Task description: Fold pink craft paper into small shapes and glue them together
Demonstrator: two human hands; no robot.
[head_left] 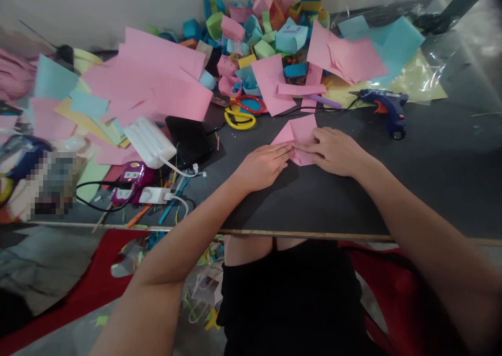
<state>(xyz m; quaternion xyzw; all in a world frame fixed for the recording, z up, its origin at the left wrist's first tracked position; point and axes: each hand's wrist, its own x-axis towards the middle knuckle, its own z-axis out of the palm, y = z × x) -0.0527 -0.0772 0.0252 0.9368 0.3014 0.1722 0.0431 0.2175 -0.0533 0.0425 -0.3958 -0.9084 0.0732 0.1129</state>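
A partly folded sheet of pink paper (305, 128) lies on the dark table in front of me. Flat across its left side rests my left hand (266, 165), fingers stretched out and close together. My right hand (337, 151) holds the paper's right side, index finger reaching to the crease where it meets the left fingertips and the other fingers bent. The undersides of both hands are hidden. Scissors (240, 118) with red and yellow handles lie beyond my left hand. Beyond my right hand lies a blue glue gun (386, 105).
Small folded paper shapes (290, 36) are heaped against the wall. Pink sheets (157, 73) pile up on the left, near a white power bank (151, 141), a black pouch-like item (188, 139) and cables. The table's front edge (306, 235) runs above my lap.
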